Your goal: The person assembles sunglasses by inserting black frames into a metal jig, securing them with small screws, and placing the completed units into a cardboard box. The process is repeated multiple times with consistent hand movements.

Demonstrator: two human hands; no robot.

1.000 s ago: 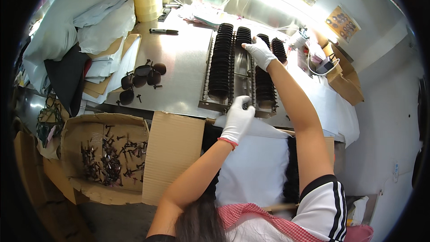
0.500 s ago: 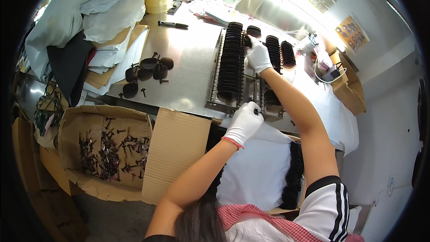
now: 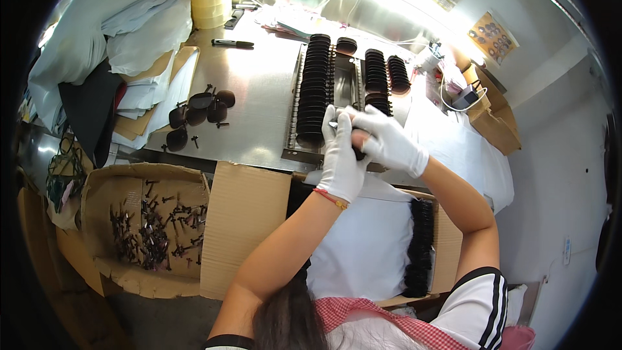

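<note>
My white-gloved left hand [image 3: 343, 162] and right hand [image 3: 394, 144] are closed together over the near end of a metal rack [image 3: 299, 153]. A dark handle-like end and a small shiny tip show at my left hand; the rest is hidden, so its kind is unclear. My right fingers are bent round something small, mostly covered by the gloves. A long row of dark round lenses [image 3: 313, 91] stands on edge along the rack's left side. Shorter lens rows [image 3: 375, 71] stand at its right, and a few lenses [image 3: 346, 45] sit at the far end.
Loose tinted lenses [image 3: 199, 107] lie left of the rack, below a black marker [image 3: 232, 43]. A cardboard box [image 3: 97, 220] holds many dark stem pieces. Near me, another box [image 3: 447, 246] contains white sheeting and black rows. Papers [image 3: 146, 84] crowd the far left.
My right hand has come from the rack's far end toward me and met my left hand. The left hand has risen slightly. The whole view has shifted a little.
</note>
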